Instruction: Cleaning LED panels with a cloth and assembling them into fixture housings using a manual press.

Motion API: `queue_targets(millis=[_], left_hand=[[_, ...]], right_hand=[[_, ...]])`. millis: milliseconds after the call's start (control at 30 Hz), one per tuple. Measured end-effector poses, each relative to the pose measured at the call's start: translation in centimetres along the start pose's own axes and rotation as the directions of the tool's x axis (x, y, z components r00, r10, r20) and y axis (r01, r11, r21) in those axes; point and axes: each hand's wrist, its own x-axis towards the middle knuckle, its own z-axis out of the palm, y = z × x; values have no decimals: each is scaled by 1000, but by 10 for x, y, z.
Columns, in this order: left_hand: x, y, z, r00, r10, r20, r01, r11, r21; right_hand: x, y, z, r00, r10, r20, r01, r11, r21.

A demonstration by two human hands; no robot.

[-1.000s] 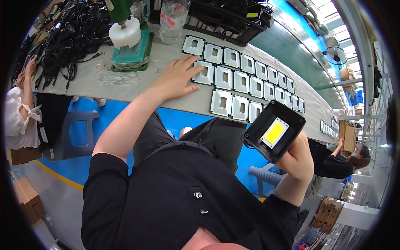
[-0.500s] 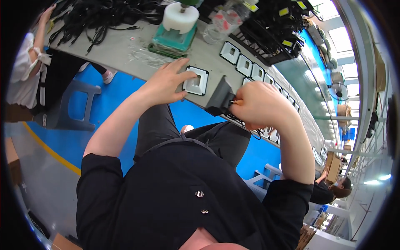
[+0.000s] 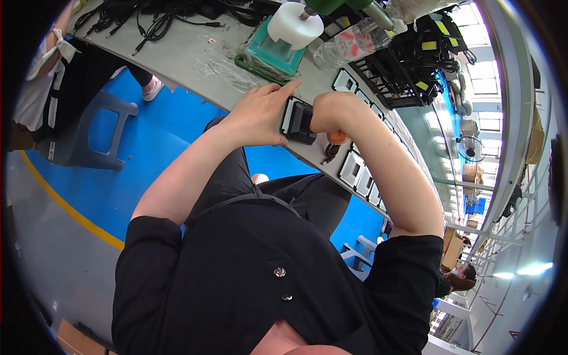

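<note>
A white square frame with a black border [image 3: 287, 116] lies near the front edge of the table, with a black plastic housing [image 3: 302, 123] set against its top. My left hand [image 3: 258, 115] rests along the frame's left side, fingers stretched and spread, the index finger by the far corner and the thumb by the near one. My right hand [image 3: 335, 113] is closed on the housing's right side, its fingertips partly hidden. Beside the housing a short coil of black cable [image 3: 330, 155] lies under my right hand.
A press with a white round head [image 3: 294, 26] stands over a green fixture [image 3: 278, 53]. More white frames [image 3: 352, 168] line the table to the right. Beyond are a clear plastic bottle [image 3: 349, 46], a black crate [image 3: 384, 77] of lamp parts, and black cables [image 3: 160, 26]. A grey stool [image 3: 97, 127] stands left.
My right hand has brought the black housing leftward onto the white frame. My left hand has shifted from over the frame to its left side. The view has turned slightly.
</note>
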Motion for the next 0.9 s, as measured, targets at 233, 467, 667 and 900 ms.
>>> queue_targets(millis=[233,467,667,900], left_hand=[[0,-2,5,999,-13,-35,14,1000,27],[0,3,4,997,-80,-2,80,996,35],[0,-1,2,999,-51,11,51,998,28],[2,2,-2,999,-1,35,0,1000,19]], right_hand=[[4,-8,-14,996,56,74,-51,997,-66],[7,-6,-14,999,32,13,-32,999,-2],[20,-2,-6,995,62,84,-68,995,78],[23,-2,-12,968,75,238,-116,980,161]])
